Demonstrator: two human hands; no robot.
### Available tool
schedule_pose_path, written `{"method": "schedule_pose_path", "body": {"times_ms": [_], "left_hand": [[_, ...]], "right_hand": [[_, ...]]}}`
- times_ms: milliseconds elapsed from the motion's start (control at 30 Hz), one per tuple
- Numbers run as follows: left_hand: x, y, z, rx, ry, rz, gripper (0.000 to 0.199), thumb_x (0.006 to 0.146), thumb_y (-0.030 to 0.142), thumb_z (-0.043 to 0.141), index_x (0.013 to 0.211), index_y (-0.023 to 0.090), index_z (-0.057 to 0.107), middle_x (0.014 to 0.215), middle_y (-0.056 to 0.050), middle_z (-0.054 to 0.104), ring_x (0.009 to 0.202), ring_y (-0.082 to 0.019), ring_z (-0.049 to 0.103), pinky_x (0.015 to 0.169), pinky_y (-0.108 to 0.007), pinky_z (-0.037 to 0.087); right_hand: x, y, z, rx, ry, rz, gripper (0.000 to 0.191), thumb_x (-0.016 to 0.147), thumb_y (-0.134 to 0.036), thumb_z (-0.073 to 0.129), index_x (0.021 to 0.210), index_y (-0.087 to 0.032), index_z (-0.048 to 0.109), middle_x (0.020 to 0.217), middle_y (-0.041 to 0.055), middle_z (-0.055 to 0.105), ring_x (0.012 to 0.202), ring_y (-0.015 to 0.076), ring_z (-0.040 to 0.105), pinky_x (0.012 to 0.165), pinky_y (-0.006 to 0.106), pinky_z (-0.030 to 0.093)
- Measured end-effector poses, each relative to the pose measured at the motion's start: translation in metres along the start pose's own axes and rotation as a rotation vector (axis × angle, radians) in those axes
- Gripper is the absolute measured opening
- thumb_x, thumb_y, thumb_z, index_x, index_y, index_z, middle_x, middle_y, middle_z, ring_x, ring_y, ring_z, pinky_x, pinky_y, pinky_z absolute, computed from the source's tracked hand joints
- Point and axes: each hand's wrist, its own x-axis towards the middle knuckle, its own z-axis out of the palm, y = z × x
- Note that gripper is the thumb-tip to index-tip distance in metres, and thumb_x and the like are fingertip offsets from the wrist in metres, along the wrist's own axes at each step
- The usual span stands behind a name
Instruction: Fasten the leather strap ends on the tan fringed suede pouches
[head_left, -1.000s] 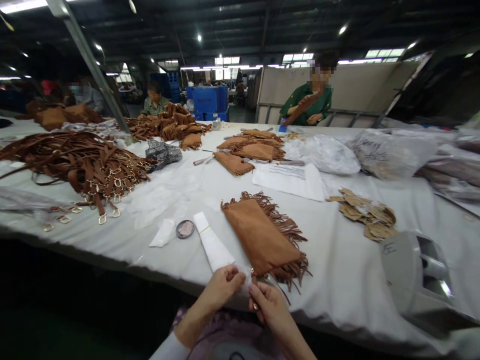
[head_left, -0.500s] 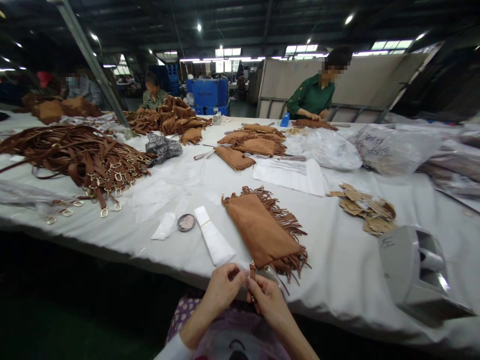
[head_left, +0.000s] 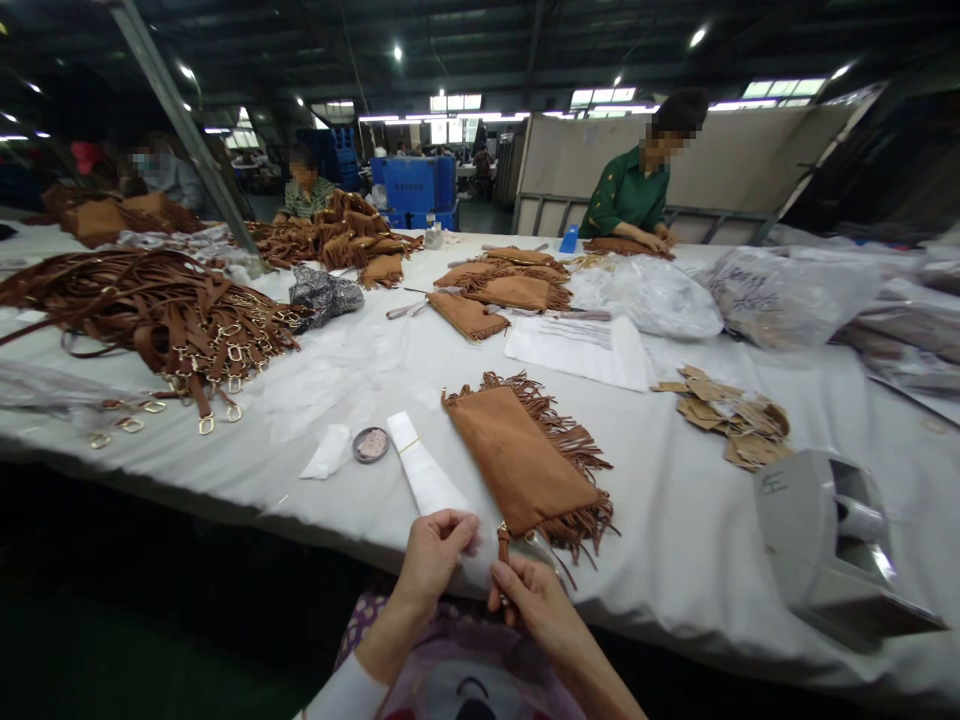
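Nearest, the two hands are slightly apart from each other at the near edge of the cloth-covered table (head_left: 675,540). The left hand (head_left: 436,560) has thumb and forefinger pinched, apparently on a thin white translucent sheet (head_left: 481,563) that hangs in the gap between the hands. The right hand (head_left: 532,597) has its thumb pressed down over the short brown strap (head_left: 503,545) at the pouch's near corner; the fingers beneath are partly hidden. Good handling here probably means a firm right-hand grip so the strap does not twist, and a light left-hand one, since so thin a sheet looks easy to tear or crease. Spreading it flat and square before it meets the strap would help avoid puckers.

Just beyond the hands, the tan fringed pouch (head_left: 521,460) lies flat, its fringe (head_left: 581,455) spread to the right; loose strands are best held clear of the fingers. Left of it lie a banded bundle of white strips (head_left: 424,470) and a small round dish (head_left: 370,446), both within easy reach.

Farther off are a pile of kraft tags (head_left: 739,420), more tan pouches (head_left: 514,292) and, across the table, a co-worker in green (head_left: 622,195).
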Motion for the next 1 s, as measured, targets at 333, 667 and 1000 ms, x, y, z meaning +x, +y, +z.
{"method": "schedule_pose_path", "body": {"times_ms": [333, 667, 1000], "left_hand": [[-0.038, 0.0, -0.042, 0.576, -0.236, -0.039, 0.022, 0.073, 0.03, 0.06, 0.07, 0.012, 0.073, 0.062, -0.002, 0.068, 0.057, -0.013, 0.053, 0.056, -0.022, 0.036], [-0.033, -0.012, -0.026, 0.486, -0.262, -0.03, 0.02, 0.07, 0.029, 0.063, 0.068, 0.011, 0.072, 0.059, -0.001, 0.066, 0.053, -0.011, 0.051, 0.053, -0.021, 0.036], [-0.021, -0.016, -0.016, 0.527, -0.091, 0.028, 0.023, 0.071, 0.034, 0.063, 0.065, 0.013, 0.069, 0.06, -0.002, 0.066, 0.057, -0.013, 0.055, 0.056, -0.022, 0.039]], "right_hand": [[0.0, -0.007, 0.007, 0.312, 0.074, 0.04, 0.038, 0.073, -0.056, 0.066, 0.076, -0.018, 0.067, 0.074, 0.0045, 0.068, 0.077, 0.0216, 0.06, 0.076, 0.033, 0.044], [-0.005, -0.008, 0.014, 0.572, 0.022, 0.117, 0.037, 0.07, -0.052, 0.073, 0.077, -0.016, 0.07, 0.077, 0.0037, 0.066, 0.067, 0.0135, 0.054, 0.069, 0.027, 0.041], [-0.002, 0.005, 0.0, 0.17, 0.003, 0.023, 0.036, 0.074, -0.053, 0.066, 0.08, -0.017, 0.067, 0.059, 0.0002, 0.062, 0.051, 0.0121, 0.044, 0.051, 0.025, 0.028]]}}
